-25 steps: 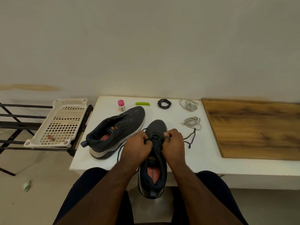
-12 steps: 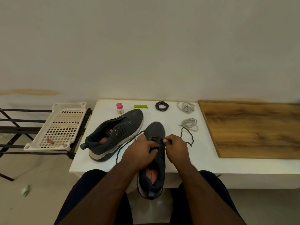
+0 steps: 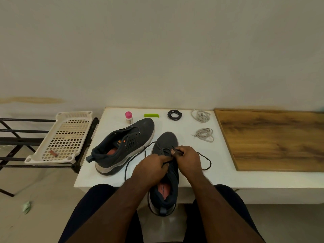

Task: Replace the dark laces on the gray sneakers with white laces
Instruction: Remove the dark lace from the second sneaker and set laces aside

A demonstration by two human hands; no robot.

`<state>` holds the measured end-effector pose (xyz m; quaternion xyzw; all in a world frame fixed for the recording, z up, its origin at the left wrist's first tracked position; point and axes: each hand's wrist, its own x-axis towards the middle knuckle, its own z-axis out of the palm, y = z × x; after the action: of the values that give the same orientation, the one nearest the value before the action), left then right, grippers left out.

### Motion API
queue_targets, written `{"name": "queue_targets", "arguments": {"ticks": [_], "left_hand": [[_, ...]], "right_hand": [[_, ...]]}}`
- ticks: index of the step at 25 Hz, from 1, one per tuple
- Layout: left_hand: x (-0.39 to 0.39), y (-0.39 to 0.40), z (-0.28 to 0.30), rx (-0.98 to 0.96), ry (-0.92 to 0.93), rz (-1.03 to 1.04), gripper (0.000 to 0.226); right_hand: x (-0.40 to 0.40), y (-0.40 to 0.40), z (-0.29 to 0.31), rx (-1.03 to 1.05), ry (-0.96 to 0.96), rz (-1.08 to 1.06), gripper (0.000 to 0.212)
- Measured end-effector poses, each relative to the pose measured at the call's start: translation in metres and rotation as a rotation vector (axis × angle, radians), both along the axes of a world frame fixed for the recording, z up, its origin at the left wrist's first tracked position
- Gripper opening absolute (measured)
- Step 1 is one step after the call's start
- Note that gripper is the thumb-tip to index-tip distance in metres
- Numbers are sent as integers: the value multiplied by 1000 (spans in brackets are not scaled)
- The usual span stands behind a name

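Since the half-second-earlier frame, the dark lace point(image 3: 205, 160) has been drawn further out: its loop now swings wider to the right of my right hand point(image 3: 188, 159), and the strand on the left arcs up past the toe.

Item 1: near sneaker point(image 3: 165, 142), gray, centre of frame, toe pointing away, heel hanging off the front edge of the white table point(image 3: 219, 176). Still partly laced in dark.

Item 2: left hand point(image 3: 151, 166), lying over the tongue area, fingers curled; whether they grip lace or upper I cannot tell.

Item 3: right hand, thumb and fingers pinching the dark lace at the eyelets.

Item 4: second sneaker point(image 3: 124, 144), left of centre, lying tilted on its side, opening toward lower left. No lace visible in its eyelets.

Item 5: two white laces, bundled, right of centre: one point(image 3: 200, 115) at the table's far edge, one point(image 3: 204, 135) nearer, well apart from the hands.

Item 6: coiled dark lace point(image 3: 174, 114), upper centre.

Item 7: green piece point(image 3: 151, 115) and pink-capped bottle point(image 3: 128, 117), far edge.

Item 8: wooden board point(image 3: 273, 139), right.

Item 9: perforated tray point(image 3: 64, 135) on black rack point(image 3: 15, 142), left.
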<state>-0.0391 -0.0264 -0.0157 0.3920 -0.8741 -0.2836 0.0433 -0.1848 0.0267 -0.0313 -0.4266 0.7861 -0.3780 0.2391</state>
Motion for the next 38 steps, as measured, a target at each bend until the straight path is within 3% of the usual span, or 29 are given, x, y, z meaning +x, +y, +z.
{"name": "queue_targets", "arguments": {"ticks": [2, 5, 7, 10, 14, 15, 16, 18, 20, 22, 25, 28, 30, 32, 35, 36, 38], "left_hand": [[-2, 1, 0, -8, -1, 9, 41], [-3, 0, 0, -1, 9, 26, 40], [-2, 0, 1, 13, 27, 13, 40], [-2, 1, 2, 10, 37, 0, 41], [-2, 1, 2, -1, 35, 26, 40], [-2, 0, 1, 9, 31, 22, 40], [-2, 0, 1, 21, 23, 18, 40], [-2, 1, 2, 26, 20, 12, 41], [-2, 1, 2, 22, 26, 6, 42], [-2, 1, 3, 7, 27, 10, 41], [-2, 0, 3, 8, 36, 21, 40], [-3, 0, 1, 23, 27, 8, 40], [-3, 0, 1, 23, 24, 5, 41], [-3, 1, 2, 18, 31, 6, 41], [-3, 0, 2, 32, 30, 24, 40], [-3, 0, 1, 34, 28, 23, 39], [-2, 0, 1, 36, 27, 9, 39]], "right_hand": [[4, -3, 8, -133, 39, -128, 15], [3, -6, 17, -347, -64, -263, 10], [1, -3, 14, -191, -114, -182, 4], [2, 0, 1, 8, 2, -62, 8], [5, -6, 18, -404, 18, -273, 18], [4, -5, 23, -434, 9, -268, 12], [3, -3, 25, -378, 5, -237, 4], [2, 1, 14, -125, 14, -138, 14], [3, 1, 0, -21, 31, -67, 12], [4, -2, 1, -152, 108, -104, 6], [2, -7, 14, -519, 130, -246, 8], [1, -2, 11, -283, -26, -143, 10], [2, 1, 0, -70, 39, -50, 19], [6, -1, 6, -99, 138, -91, 24], [7, -4, 26, -429, 146, -302, 15], [6, -3, 27, -446, 115, -278, 12], [6, -1, 17, -238, 30, -163, 18]]}}
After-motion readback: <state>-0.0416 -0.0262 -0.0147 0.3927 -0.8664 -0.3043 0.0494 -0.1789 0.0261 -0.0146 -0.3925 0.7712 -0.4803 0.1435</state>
